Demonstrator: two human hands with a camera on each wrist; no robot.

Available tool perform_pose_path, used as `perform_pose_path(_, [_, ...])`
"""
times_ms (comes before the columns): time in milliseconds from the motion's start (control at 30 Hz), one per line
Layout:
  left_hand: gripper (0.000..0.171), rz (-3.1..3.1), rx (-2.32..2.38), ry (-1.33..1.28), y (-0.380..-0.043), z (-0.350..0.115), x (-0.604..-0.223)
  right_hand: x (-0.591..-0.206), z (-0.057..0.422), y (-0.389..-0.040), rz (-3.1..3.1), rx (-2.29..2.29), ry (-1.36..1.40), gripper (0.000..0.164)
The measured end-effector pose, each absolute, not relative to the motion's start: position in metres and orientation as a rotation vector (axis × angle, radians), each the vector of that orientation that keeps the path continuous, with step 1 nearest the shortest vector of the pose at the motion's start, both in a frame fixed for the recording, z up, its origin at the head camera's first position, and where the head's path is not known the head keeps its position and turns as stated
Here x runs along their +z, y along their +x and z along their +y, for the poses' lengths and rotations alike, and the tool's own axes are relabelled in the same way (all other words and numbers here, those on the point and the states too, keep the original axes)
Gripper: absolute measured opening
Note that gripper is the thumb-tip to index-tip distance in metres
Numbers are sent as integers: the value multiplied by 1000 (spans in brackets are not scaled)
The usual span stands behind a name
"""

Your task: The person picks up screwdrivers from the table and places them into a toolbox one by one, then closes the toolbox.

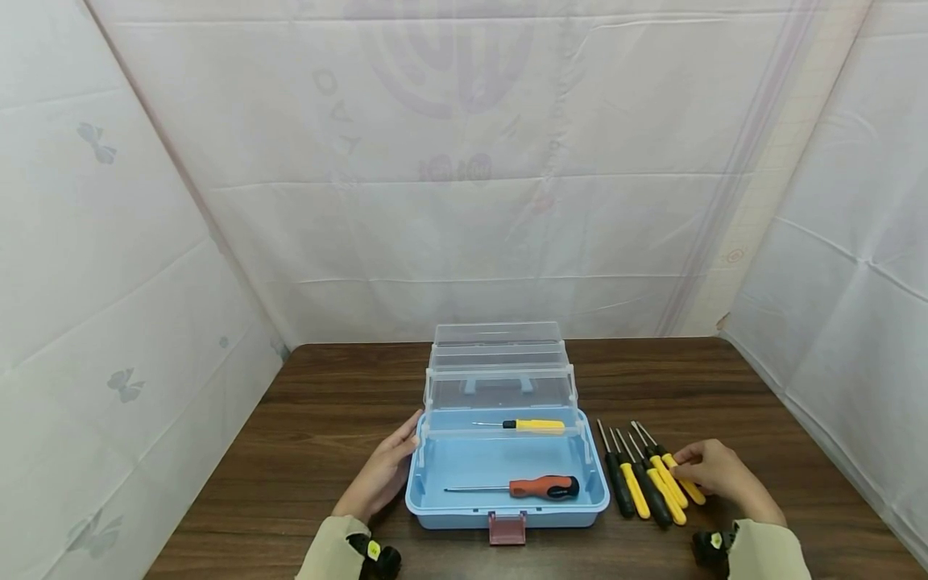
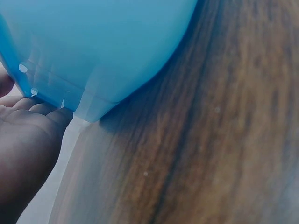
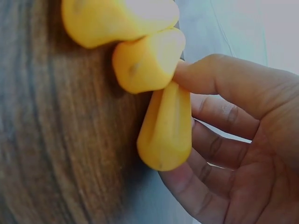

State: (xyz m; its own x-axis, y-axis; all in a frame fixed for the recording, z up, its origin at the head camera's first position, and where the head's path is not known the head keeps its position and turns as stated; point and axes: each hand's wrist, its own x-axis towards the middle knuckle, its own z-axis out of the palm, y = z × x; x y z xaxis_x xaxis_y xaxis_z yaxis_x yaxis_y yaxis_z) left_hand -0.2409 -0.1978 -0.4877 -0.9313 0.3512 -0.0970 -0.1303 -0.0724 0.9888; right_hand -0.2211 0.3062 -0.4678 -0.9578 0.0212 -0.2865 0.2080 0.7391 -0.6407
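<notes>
A light blue toolbox (image 1: 507,519) stands with its clear lid and trays raised at the back. Inside lies a red-and-black screwdriver (image 1: 544,487); a small yellow-and-black screwdriver (image 1: 540,425) shows farther back. My left hand (image 1: 384,475) holds the box's left side, thumb at the rim and fingers along the outer wall (image 2: 107,56). To the right of the box, my right hand (image 1: 718,471) pinches the rightmost yellow screwdriver (image 3: 166,130) by its handle, thumb on one side and fingers on the other. Its handle lies against a neighbouring yellow handle (image 3: 142,65).
Several black and yellow screwdrivers (image 1: 638,483) lie side by side between the box and my right hand, tips pointing away. The brown wooden table (image 1: 341,395) is enclosed by white sheeting (image 1: 464,234) at the back and both sides. A pink latch (image 1: 507,530) hangs at the box's front.
</notes>
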Motion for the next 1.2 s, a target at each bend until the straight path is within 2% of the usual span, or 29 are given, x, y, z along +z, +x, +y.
perform_pose_path(667, [65, 1880, 2072, 235, -241, -198, -488, -456, 305, -223, 2708, -993, 168, 32])
perform_pose_path(1200, [65, 1889, 2065, 225, -240, -197, -487, -441, 298, -224, 2772, -992, 44, 34])
